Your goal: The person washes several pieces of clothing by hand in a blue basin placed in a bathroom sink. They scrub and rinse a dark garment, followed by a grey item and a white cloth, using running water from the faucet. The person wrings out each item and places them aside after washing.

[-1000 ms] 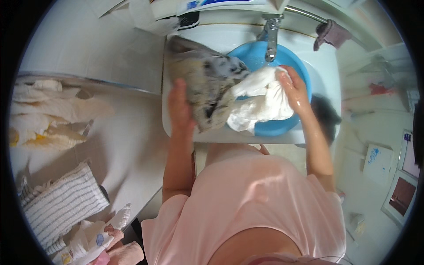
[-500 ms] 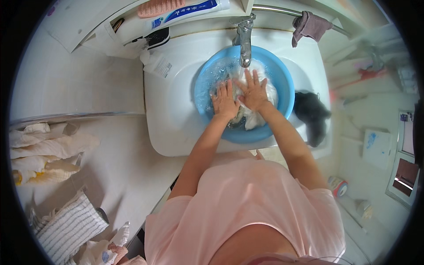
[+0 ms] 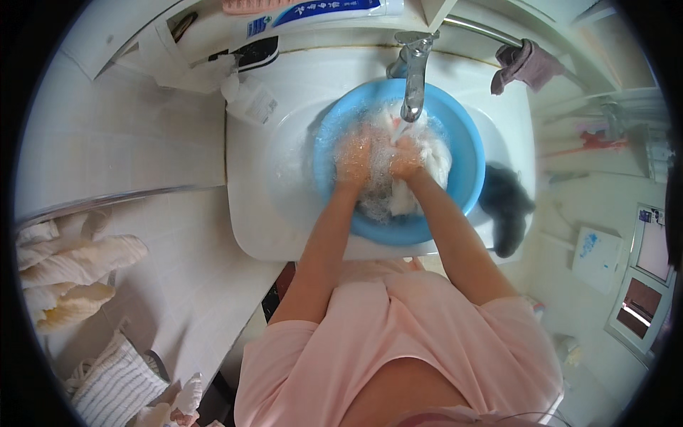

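White crumpled cloth (image 3: 440, 160) sits in the round blue plastic basin (image 3: 469, 153). Bubbly water (image 3: 377, 206) blurs the left hand (image 3: 353, 158) and right hand (image 3: 405, 158); I cannot tell their fingers' spread or hold. Washing seems in hand; next calls for firm pressure.

Bright light glints on the faucet (image 3: 415, 87); the right side (bowed edges) looks hazy.

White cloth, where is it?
Head view: the white cloth lies in the blue basin, mostly right of centre, by the right hand and below the faucet.
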`<action>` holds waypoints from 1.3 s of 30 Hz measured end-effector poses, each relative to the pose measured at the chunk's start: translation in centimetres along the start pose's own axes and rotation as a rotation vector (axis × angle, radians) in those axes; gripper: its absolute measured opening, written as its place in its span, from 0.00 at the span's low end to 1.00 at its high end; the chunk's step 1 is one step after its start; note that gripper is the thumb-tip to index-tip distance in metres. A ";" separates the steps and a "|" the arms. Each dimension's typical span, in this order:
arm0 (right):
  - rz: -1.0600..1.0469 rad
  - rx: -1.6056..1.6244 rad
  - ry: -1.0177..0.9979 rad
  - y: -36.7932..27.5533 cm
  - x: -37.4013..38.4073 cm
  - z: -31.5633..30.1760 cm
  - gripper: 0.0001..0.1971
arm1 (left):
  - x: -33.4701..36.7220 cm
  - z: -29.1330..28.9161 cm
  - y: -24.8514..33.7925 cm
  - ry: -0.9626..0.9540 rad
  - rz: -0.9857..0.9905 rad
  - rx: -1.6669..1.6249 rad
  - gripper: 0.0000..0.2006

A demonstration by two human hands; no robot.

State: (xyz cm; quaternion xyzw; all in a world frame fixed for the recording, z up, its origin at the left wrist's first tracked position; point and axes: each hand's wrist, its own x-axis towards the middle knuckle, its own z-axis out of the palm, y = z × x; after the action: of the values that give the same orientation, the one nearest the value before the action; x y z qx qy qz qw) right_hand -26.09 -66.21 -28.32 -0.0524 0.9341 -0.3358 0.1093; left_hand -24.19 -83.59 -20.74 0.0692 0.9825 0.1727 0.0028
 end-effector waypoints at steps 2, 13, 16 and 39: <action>0.207 0.087 -0.043 -1.8 0.6 -0.7 0.28 | -0.1 -1.6 0.3 -0.139 -0.052 0.010 0.38; 0.189 -0.341 -0.246 -12.0 -3.7 -12.8 0.31 | -2.9 -9.6 -0.6 -0.070 -0.548 -1.438 0.22; 0.093 -0.715 -0.436 -13.3 -4.2 -14.8 0.31 | -3.1 -11.7 -0.2 -0.160 -0.518 -1.757 0.23; -0.241 -0.541 0.180 -12.8 -3.7 -5.8 0.22 | -3.1 -2.8 0.2 0.075 -0.148 -0.153 0.27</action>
State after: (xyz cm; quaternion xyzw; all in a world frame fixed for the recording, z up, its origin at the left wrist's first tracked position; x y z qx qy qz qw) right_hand -23.53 -71.85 -15.12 -0.1599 0.9826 -0.0889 -0.0321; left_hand -21.17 -84.76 -18.10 -0.0105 0.9683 0.2489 -0.0159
